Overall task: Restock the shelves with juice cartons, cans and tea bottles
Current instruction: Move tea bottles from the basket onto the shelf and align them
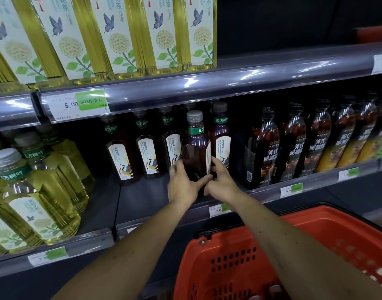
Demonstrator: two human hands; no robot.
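Note:
A dark tea bottle [195, 146] with a grey cap and green neck band stands upright at the front of the middle shelf [142, 195]. Its label faces right. My left hand [182, 185] grips its lower left side. My right hand [220, 180] grips its lower right side, fingers on the label edge. Matching dark tea bottles [147, 152] stand in rows behind and to the left of it.
Black coffee bottles [261, 148] stand right of the tea. Pale yellow tea bottles [32, 191] fill the left bay and the upper shelf [250, 81]. A red plastic basket [239, 267] sits below my right arm, with bottle caps showing inside.

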